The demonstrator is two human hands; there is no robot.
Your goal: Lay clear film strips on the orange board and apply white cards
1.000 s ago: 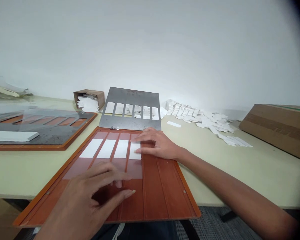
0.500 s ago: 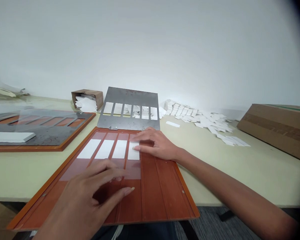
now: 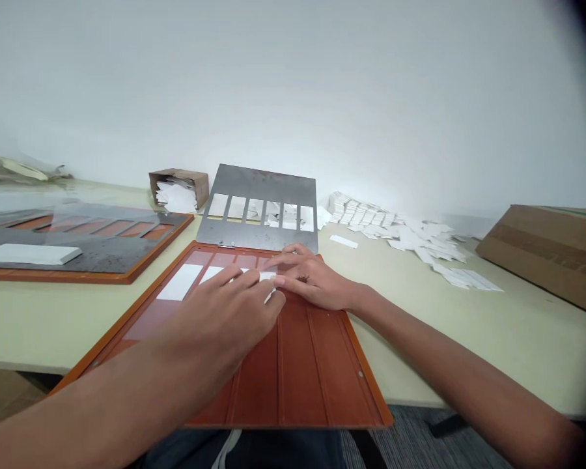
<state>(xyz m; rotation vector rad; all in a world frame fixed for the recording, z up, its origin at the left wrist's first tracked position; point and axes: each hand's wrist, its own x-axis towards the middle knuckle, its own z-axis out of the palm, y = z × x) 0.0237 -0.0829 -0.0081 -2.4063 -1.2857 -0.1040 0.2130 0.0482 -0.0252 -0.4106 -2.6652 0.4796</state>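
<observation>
My left hand (image 3: 237,303) is palm down over the white cards on the orange board, its fingers curled in and the tips mostly hidden. A bit of white card (image 3: 267,276) shows between it and my right hand (image 3: 317,281). The right hand's fingers are apart and lie on the board, thumb at the edge of that card. Farther left a white card (image 3: 180,283) lies beneath a clear film (image 3: 149,321). The orange grooved board (image 3: 297,371) is hinged to a grey metal frame (image 3: 261,180) with rectangular slots, tilted up at the back.
On the left lies a second orange board with a grey frame (image 3: 120,260), bearing a white block (image 3: 29,254). A small carton (image 3: 202,189) of paper pieces stands behind. Stacked and loose white cards (image 3: 420,241) spread to the right, near a large cardboard box (image 3: 542,247).
My left hand has moved forward and right from the near part of the board onto the cards, its fingers curling. The right hand stays about where it was. The view has shifted slightly.
</observation>
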